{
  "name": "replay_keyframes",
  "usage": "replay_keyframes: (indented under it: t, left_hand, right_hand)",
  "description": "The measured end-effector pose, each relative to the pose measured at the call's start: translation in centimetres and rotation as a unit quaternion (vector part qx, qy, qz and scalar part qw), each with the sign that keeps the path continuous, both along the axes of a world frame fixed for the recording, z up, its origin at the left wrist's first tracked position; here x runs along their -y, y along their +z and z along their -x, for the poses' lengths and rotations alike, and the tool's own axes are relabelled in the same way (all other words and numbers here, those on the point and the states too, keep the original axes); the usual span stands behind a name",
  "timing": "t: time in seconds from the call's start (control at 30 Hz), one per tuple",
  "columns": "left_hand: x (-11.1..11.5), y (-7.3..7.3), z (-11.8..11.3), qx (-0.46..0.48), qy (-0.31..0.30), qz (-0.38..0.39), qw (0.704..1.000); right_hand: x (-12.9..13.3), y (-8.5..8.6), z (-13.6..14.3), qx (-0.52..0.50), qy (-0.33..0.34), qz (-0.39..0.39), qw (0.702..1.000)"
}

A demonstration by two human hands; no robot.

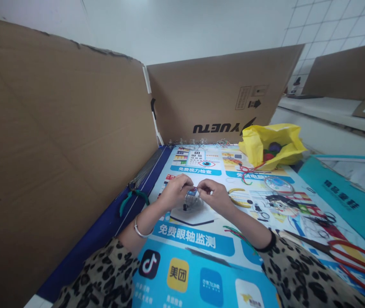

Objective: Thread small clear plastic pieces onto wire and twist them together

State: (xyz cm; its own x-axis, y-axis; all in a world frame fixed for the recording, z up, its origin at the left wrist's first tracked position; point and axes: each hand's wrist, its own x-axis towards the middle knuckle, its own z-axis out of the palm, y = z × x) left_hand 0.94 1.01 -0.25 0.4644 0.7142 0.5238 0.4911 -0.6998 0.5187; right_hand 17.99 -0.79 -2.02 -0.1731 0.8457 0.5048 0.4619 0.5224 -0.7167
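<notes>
My left hand [178, 189] and my right hand [215, 195] meet over the middle of the printed sheet, both closed in a pinch. Between their fingertips shows a small, thin reddish strand [195, 188]; its exact kind is too small to tell. Just below the fingers is a loose tangle of thin, wire-like loops [194, 202], partly hidden and hard to make out against the print. Close to my right hand lie pliers with yellow handles [240, 199]. Several red and green cords [238, 232] lie beneath my right forearm.
Teal-handled pliers [133, 197] lie at the left edge. Red-handled scissors [336, 250] are at right, near a clear round dish [279, 185]. A yellow bag [270, 143] holds coloured bundles. Wire shapes [201, 142] line the back, below cardboard walls [221, 94].
</notes>
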Motion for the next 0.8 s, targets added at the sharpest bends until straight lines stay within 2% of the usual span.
replay_keyframes:
  t: [0.43, 0.8]
  left_hand:
    - [-0.4, 0.5, 0.5, -0.032, 0.036, -0.004, 0.999]
    - [0.4, 0.6, -0.2, -0.096, -0.006, 0.017, 0.995]
  right_hand:
    - [-0.3, -0.4, -0.4, -0.007, -0.093, 0.001, 0.996]
    - [-1.1, -1.0, -0.8, 0.022, -0.125, 0.004, 0.992]
